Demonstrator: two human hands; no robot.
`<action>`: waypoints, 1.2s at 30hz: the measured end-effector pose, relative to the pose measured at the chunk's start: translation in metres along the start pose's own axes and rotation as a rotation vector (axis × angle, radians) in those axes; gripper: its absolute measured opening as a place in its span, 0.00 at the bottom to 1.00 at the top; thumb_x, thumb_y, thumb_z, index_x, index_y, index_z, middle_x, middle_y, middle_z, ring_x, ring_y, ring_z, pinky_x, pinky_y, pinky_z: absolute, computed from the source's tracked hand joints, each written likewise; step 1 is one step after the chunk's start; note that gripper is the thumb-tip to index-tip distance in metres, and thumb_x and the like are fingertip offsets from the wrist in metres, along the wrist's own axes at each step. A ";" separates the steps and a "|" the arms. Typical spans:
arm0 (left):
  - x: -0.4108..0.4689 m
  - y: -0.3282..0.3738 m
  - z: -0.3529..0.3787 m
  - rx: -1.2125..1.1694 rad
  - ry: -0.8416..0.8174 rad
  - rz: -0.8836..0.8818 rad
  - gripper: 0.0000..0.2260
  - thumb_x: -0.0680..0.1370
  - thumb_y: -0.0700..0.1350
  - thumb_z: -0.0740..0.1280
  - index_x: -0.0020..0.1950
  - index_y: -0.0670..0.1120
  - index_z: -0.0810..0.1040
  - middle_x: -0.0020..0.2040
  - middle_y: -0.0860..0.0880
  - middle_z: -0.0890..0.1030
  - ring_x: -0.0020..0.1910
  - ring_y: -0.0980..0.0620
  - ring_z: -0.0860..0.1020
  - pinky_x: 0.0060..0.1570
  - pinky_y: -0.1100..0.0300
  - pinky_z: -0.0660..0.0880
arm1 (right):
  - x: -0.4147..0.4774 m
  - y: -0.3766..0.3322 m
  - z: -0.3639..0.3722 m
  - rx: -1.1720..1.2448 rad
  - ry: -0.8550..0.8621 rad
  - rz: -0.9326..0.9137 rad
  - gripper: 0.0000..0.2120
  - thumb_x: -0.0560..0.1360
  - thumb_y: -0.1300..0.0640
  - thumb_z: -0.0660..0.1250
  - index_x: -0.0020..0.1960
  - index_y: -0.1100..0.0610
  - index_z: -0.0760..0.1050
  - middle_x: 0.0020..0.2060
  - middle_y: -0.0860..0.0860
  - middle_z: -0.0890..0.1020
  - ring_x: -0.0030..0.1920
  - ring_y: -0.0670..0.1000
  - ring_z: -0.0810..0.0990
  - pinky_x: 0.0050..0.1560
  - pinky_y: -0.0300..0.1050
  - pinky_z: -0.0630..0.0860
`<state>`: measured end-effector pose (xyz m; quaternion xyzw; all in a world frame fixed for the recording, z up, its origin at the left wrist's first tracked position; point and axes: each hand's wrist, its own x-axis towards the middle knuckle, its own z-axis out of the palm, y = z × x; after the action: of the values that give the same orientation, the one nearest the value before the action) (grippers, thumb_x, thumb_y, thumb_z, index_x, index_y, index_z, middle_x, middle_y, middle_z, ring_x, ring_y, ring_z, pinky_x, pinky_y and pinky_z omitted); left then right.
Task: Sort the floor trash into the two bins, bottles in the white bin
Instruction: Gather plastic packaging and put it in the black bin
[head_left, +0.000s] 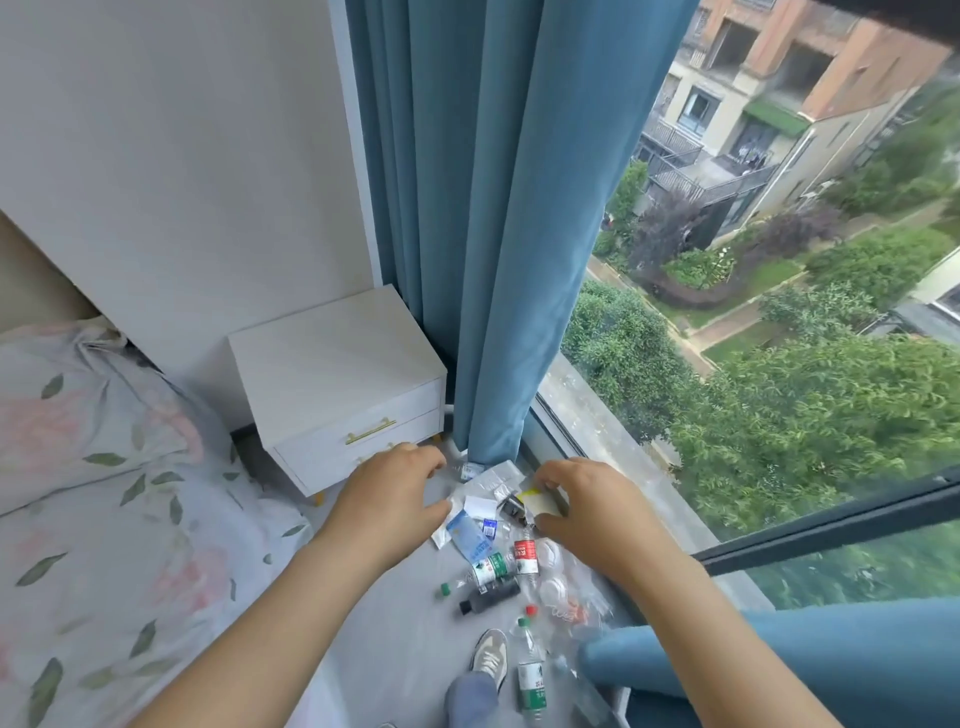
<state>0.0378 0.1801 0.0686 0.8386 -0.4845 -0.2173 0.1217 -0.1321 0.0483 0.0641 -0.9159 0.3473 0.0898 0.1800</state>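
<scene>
**Floor trash (498, 525) heaped at the foot of the blue curtain (493, 260), both hands above it.**
The red-label bottle (525, 557) points lengthwise toward the curtain, nearer the right hand (587, 501). That hand's curled fingers frame a yellow-edged packet (540, 501); whether they hold it is unclear. The left hand (395, 493) is loosely curled and empty.

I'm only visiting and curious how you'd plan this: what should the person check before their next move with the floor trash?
1. Bins in sight: not ok, neither bin shows.
2. Bottles findable: ok, red-label bottle and dark bottle lie on the floor.
3. Left hand free: ok, nothing seen in it.
4. Right hand free: cannot tell, yellow-white packet shows between its fingers and thumb.
5. Footing: not ok, green-label bottle lies close beside the shoe.
</scene>
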 end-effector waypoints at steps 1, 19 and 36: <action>0.011 0.000 0.002 0.001 -0.005 -0.012 0.17 0.76 0.51 0.66 0.63 0.50 0.73 0.59 0.53 0.76 0.57 0.52 0.75 0.56 0.59 0.71 | 0.011 0.005 0.000 0.010 -0.011 0.000 0.18 0.71 0.52 0.69 0.61 0.48 0.74 0.51 0.45 0.79 0.52 0.48 0.77 0.44 0.39 0.69; 0.233 -0.097 0.200 0.102 -0.235 -0.072 0.14 0.76 0.50 0.65 0.58 0.46 0.74 0.57 0.49 0.76 0.55 0.48 0.75 0.51 0.58 0.72 | 0.237 0.122 0.188 0.013 -0.124 0.005 0.20 0.73 0.50 0.68 0.64 0.50 0.73 0.57 0.47 0.79 0.56 0.51 0.78 0.54 0.43 0.75; 0.420 -0.297 0.586 0.143 -0.291 0.100 0.15 0.75 0.51 0.66 0.59 0.48 0.74 0.58 0.50 0.77 0.57 0.48 0.75 0.54 0.58 0.71 | 0.423 0.241 0.563 -0.179 -0.156 -0.013 0.21 0.73 0.54 0.66 0.65 0.52 0.72 0.59 0.50 0.78 0.58 0.54 0.78 0.54 0.46 0.76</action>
<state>0.1635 -0.0306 -0.6716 0.7797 -0.5522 -0.2953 0.0010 -0.0016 -0.1536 -0.6402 -0.9208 0.3171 0.1901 0.1244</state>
